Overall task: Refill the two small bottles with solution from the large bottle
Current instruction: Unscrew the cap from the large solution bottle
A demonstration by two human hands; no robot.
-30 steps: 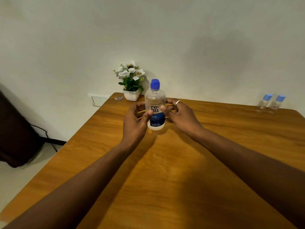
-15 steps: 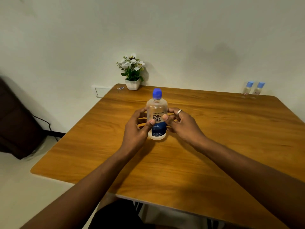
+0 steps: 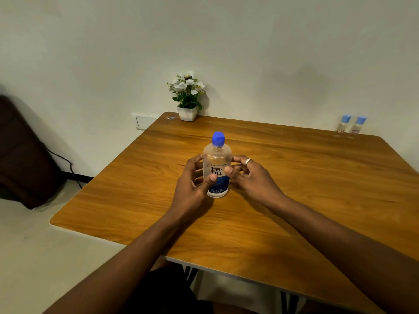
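you hold the large bottle (image 3: 217,168) with both hands, and it stands upright on the counter (image 3: 294,189), near the middle of it. your left hand (image 3: 192,180) grips the bottle from its left side: the thumb lies across the front of the label and the fingers curl round the back. your right hand (image 3: 251,177) grips it from the other side, the thumb tip presses on the label just beside the left thumb, and the fingers bend round the back of the bottle. on one finger of this hand there is a silver ring (image 3: 248,161). the blue cap (image 3: 218,138) is on the bottle, and the body is clear above a dark blue label.

at the far right corner of the counter, close to the wall, stand the first small bottle (image 3: 342,124) and the second small bottle (image 3: 358,125), just beside each other, both upright and both with light blue caps. they are well apart from your hands.

at the far left corner stands a white pot (image 3: 187,112) with white flowers (image 3: 187,86). on the wall beside this corner is a white switch plate (image 3: 144,121). on the floor at the left you see a dark brown seat (image 3: 22,155) and a black cable (image 3: 68,168) near it.
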